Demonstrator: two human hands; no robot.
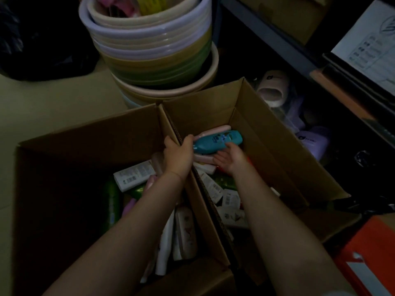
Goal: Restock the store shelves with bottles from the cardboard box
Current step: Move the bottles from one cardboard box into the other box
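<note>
Two open cardboard boxes stand side by side on the floor, the left box (64, 159) and the right box (277, 146), both holding several bottles. A teal bottle (215, 142) lies across the far end of the right box, over pale pink bottles (215, 130). My left hand (178, 155) grips the shared flap between the boxes, its fingertips at the teal bottle's cap end. My right hand (229, 159) reaches into the right box with its fingers curled on the teal bottle's near side. White labelled bottles (134, 175) and a green bottle (111, 201) lie in the left box.
A tall stack of plastic basins (154, 60) stands just behind the boxes. A dark shelf frame (277, 37) runs along the right, with slippers (275, 88) on its low level. An orange box (369, 257) sits at the lower right, a black bag (38, 39) at top left.
</note>
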